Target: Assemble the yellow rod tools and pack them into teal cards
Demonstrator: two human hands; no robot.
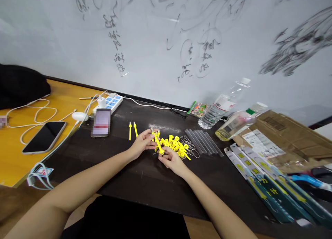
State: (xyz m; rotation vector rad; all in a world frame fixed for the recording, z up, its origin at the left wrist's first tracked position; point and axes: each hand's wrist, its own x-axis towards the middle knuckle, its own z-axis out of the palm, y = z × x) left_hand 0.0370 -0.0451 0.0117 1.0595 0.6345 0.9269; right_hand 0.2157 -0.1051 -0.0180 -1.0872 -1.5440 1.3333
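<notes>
Yellow rod (158,143) | left hand (142,144), right hand (173,161): both pinching it | bottle (236,124): yellow liquid (222,135) inside

Indoor light, bright on the whiteboard (150,62), small glare spots top centre and lower down. Tabletop (140,187) much dimmer. Wide-angle stretch at edges; packaged items (269,183) at right smeared. Yellow plastic pieces (174,144) slightly soft. Upright phone's screen (101,122) pixelated.

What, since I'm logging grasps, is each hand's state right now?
Left hand: closed, holding the yellow stick near its upper end.
Right hand: closed, holding the same stick's lower end.
</notes>
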